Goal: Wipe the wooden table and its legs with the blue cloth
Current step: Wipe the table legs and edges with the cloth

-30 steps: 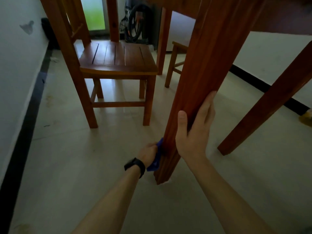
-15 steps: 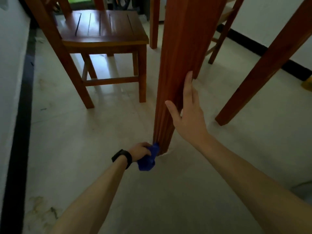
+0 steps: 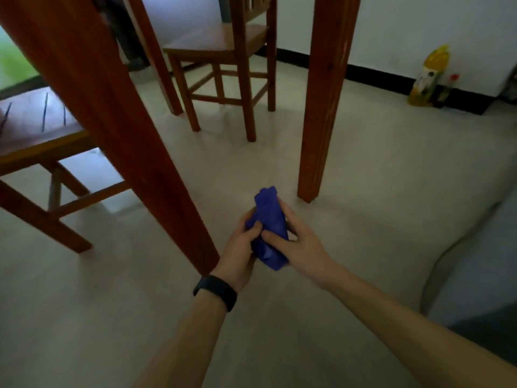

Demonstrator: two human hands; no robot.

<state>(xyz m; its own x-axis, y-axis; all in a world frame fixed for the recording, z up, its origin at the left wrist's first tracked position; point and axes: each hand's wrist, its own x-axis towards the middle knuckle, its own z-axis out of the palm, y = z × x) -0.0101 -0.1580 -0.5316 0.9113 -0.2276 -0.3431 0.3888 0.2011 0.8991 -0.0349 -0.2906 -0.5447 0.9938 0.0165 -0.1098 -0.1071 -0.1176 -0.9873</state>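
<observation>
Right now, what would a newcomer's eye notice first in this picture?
First the blue cloth, bunched between the left hand and right hand, low in the centre above the floor. Next, two table legs: one slanting at the left, one behind the cloth. A yellow bottle stands by the far wall.

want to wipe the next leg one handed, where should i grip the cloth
Grip the cloth round its bunched middle, coming from the right with the right hand, whose fingers already wrap there. It is an upright wad, so this leaves the free top end to press against the leg.

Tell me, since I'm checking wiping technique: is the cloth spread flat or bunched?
Bunched: the blue cloth is a crumpled wad held between both hands.
</observation>
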